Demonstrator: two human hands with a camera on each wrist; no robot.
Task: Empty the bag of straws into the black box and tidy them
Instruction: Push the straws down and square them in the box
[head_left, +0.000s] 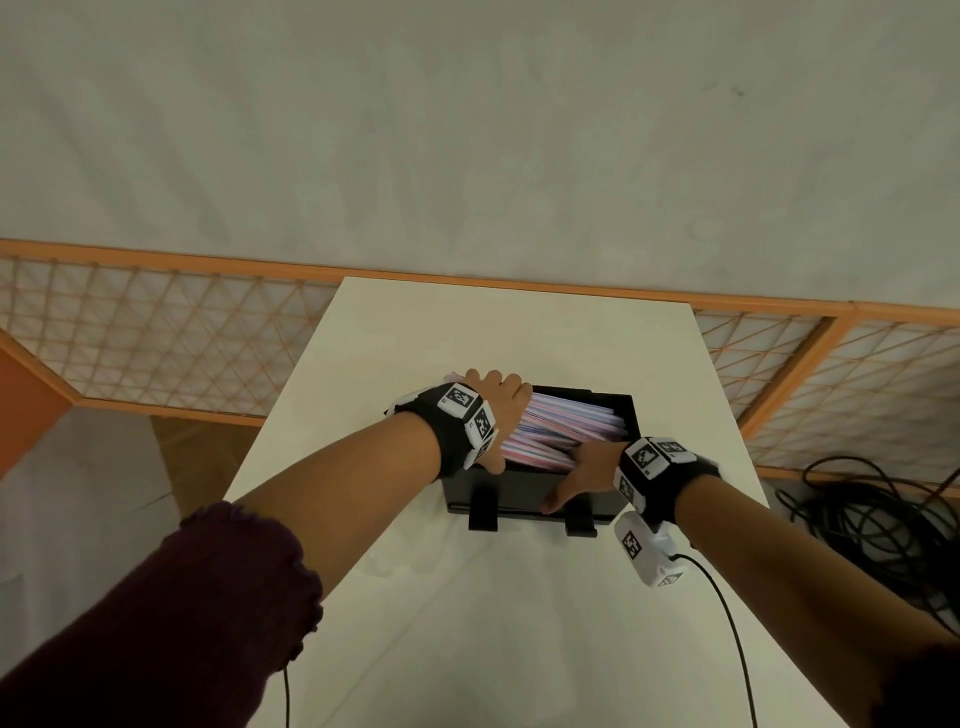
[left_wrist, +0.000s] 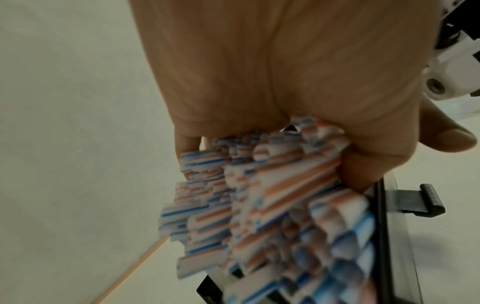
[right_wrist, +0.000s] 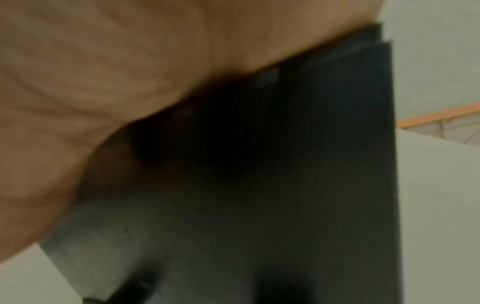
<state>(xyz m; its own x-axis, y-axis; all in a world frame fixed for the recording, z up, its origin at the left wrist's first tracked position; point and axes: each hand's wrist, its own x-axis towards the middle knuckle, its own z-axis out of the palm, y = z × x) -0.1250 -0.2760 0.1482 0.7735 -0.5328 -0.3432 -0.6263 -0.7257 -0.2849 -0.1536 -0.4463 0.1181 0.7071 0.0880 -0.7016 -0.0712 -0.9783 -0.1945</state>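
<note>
The black box (head_left: 519, 499) sits mid-table, filled with striped pink, blue and white straws (head_left: 571, 421) lying lengthwise. My left hand (head_left: 498, 400) wraps over the bundle's left end. In the left wrist view the palm of that left hand (left_wrist: 259, 72) bears on the straw ends (left_wrist: 259, 205), which stick out unevenly past the box rim (left_wrist: 384, 226). My right hand (head_left: 582, 473) grips the box's front wall, thumb outside and fingers inside against the straws. The right wrist view is blurred, showing the right hand (right_wrist: 103, 82) on the dark box wall (right_wrist: 311, 164). No bag is in view.
The white table (head_left: 467, 597) has the box near its middle, and two black clips (head_left: 483, 514) jut from the box's front. An orange mesh fence (head_left: 156, 332) runs behind the table. Black cables (head_left: 883, 519) lie on the floor at the right.
</note>
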